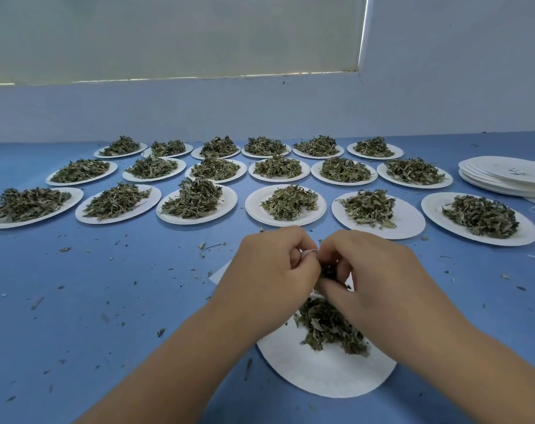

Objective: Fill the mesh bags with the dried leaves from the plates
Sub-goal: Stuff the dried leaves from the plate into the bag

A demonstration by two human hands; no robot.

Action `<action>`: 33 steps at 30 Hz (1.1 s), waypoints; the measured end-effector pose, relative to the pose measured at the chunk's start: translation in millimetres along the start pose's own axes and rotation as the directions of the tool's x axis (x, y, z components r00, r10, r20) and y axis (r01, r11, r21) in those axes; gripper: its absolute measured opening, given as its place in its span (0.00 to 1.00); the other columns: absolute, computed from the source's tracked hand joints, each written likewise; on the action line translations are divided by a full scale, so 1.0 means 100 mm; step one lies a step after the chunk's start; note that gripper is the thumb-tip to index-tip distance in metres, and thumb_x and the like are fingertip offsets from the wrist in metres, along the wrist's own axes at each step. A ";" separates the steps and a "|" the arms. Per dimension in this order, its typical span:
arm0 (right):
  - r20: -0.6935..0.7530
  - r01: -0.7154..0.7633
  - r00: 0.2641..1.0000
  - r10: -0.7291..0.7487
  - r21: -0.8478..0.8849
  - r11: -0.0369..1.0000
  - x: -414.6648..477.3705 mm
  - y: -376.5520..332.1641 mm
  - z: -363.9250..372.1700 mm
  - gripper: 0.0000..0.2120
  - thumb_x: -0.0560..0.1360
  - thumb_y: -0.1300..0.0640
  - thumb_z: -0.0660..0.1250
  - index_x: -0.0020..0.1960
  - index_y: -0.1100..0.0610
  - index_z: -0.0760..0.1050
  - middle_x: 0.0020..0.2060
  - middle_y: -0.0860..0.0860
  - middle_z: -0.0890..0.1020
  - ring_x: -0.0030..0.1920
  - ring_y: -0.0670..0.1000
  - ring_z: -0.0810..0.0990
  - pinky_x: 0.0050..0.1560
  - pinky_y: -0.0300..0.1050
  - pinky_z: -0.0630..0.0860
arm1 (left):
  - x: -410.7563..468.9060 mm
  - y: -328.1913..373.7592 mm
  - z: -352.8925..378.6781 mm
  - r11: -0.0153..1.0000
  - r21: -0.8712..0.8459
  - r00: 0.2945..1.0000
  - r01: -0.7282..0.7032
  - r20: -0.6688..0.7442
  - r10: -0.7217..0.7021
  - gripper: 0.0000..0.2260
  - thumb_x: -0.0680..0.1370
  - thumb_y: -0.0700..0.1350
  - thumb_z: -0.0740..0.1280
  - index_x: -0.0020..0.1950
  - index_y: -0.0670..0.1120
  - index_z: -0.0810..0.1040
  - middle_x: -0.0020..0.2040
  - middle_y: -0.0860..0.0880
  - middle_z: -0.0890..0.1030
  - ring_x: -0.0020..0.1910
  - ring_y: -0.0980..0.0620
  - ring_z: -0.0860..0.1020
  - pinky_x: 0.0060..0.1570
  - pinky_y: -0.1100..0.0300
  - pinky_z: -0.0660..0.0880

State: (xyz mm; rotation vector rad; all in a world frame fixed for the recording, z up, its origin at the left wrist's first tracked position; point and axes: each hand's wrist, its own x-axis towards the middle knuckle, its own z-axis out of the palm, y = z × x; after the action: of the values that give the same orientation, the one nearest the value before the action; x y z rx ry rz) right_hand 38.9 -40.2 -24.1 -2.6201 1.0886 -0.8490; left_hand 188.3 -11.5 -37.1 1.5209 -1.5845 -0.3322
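Saw a blue table (76, 301) filling the lower view, speckled all over with leaf crumbs. Counted three rows of loaded plates (319, 214) across its far half, each heaped with dried leaves, and noted a stack of empty plates (505, 175) at the far right. Found one more, the near plate (321, 371), closest to the body, carrying a loose heap of leaves (330, 328) on its far side, partly hidden by the right wrist.

Saw both hands meeting just above that plate's far edge, knuckles up, touching each other. Read the left hand (275, 267) as tightly curled, pinching a scrap of white taken to be the mesh bag (307, 253). Made out only that small edge, so could not tell how full. Read the right hand (373, 270) as curled too, fingertips closed on a pinch of leaves (329, 270) pressed at the bag's mouth.

Judged the step as stuffing leaves into the bag, with most of the job left, going by so many full plates.

Feared spills above all: crushing the brittle leaves by squeezing too hard, then shedding crumbs past the plate's edge onto the table, with the bag held right at that rim. Feared also a slip of the left pinch, letting the mouth fall shut and sending the next pinch wide. Worried about snagging or tearing thin mesh by forcing stiff stems through. Reckoned a low elbow might sweep the heap off the near plate.
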 end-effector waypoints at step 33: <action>-0.079 -0.032 0.995 0.068 0.386 0.922 0.02 0.18 -0.11 0.08 0.66 0.57 0.75 0.39 0.45 0.80 0.35 0.42 0.80 0.36 0.44 0.79 0.37 0.34 0.75 | 0.00 -0.01 -0.04 0.988 -0.137 0.996 0.072 -0.050 -0.079 0.06 0.74 0.44 0.68 0.37 0.51 0.78 0.28 0.41 0.74 0.23 0.57 0.64 0.23 0.71 0.62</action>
State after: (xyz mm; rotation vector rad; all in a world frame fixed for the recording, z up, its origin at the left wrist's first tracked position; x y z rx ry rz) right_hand 23.1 -54.1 -21.3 -2.2391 0.8954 -1.0589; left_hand 191.4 -10.2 -35.7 1.4754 -1.4343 -0.4275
